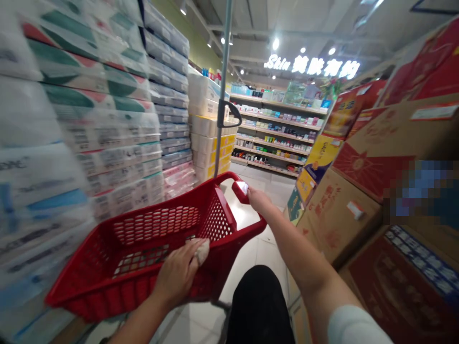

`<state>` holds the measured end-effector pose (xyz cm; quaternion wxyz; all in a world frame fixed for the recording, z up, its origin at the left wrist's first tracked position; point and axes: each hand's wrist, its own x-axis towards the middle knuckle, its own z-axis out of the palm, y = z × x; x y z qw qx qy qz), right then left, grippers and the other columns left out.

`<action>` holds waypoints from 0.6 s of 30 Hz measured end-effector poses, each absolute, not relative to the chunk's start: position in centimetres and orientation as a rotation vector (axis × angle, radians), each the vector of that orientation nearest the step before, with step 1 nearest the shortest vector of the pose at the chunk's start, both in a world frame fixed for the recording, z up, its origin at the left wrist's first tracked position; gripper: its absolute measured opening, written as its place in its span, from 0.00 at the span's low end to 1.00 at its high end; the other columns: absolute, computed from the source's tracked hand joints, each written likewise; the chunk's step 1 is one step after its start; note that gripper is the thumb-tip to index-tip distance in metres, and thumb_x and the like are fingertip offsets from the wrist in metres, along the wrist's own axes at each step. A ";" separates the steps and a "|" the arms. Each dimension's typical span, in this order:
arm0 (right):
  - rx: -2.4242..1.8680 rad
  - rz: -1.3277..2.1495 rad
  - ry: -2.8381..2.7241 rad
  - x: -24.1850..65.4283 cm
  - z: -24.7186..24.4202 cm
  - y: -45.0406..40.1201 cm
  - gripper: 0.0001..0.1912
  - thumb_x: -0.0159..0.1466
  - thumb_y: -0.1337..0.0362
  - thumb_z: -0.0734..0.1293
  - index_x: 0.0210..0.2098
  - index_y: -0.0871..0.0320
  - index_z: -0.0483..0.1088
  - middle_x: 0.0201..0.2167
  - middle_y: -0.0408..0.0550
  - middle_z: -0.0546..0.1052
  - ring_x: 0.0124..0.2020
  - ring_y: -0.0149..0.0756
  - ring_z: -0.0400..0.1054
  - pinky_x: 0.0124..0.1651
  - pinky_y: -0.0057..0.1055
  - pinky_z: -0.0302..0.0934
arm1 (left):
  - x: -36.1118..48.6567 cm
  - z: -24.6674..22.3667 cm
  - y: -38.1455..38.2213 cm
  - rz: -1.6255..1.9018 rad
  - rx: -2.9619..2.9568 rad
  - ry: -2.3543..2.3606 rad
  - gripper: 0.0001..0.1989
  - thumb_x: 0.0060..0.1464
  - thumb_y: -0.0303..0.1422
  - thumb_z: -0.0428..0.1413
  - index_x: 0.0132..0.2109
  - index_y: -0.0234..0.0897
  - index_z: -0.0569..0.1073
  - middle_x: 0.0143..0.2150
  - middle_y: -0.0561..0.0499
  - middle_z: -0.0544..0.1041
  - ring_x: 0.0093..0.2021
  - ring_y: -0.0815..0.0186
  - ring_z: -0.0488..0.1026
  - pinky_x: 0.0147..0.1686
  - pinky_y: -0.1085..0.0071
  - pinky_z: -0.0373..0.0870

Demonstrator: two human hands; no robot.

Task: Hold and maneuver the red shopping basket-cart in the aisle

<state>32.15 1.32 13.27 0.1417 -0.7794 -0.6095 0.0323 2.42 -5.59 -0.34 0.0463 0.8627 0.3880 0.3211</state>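
Observation:
A red plastic shopping cart [158, 274] stands in front of me, its basket stretching to the left. My left hand [179, 270] is at the near rim of the basket, its fingers closed on a crumpled pale cloth [202, 252]. On the right, my right hand [257, 199] is wrapped round the end of the cart handle [241, 191], with the arm stretched forward. A grey upright pole [223, 62] with a dark clip rises behind the handle. The basket's visible floor shows only its lattice.
Wrapped paper packs [125, 114] are stacked high on the left. Cardboard boxes [333, 215] line the right side close to my arm. Shelves of small products [276, 126] stand ahead beyond a tiled floor [251, 243]. My dark-clad knee [261, 301] shows below.

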 end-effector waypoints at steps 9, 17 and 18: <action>-2.396 0.166 -1.658 31.1 13.2 4.2 0.26 0.70 0.55 0.48 0.59 0.61 0.61 0.51 0.65 0.71 0.52 0.49 0.69 0.49 0.42 0.61 | 6.9 0.0 -6.4 0.918 2.693 1.569 0.17 0.63 0.41 0.44 0.53 0.39 0.67 0.46 0.45 0.73 0.44 0.58 0.69 0.44 0.59 0.68; -2.380 0.091 -1.687 31.5 12.0 4.8 0.23 0.68 0.58 0.49 0.54 0.60 0.65 0.48 0.63 0.73 0.49 0.50 0.70 0.47 0.42 0.62 | 1.5 -2.3 -6.5 0.806 2.796 1.639 0.14 0.64 0.40 0.44 0.49 0.39 0.68 0.46 0.45 0.72 0.42 0.60 0.66 0.41 0.60 0.65; -2.375 0.094 -1.698 31.5 12.0 4.8 0.23 0.68 0.58 0.49 0.54 0.61 0.65 0.48 0.63 0.73 0.49 0.51 0.70 0.47 0.42 0.62 | 0.5 -2.7 -6.4 0.803 2.786 1.656 0.14 0.64 0.40 0.44 0.50 0.39 0.68 0.46 0.45 0.72 0.43 0.59 0.67 0.42 0.60 0.65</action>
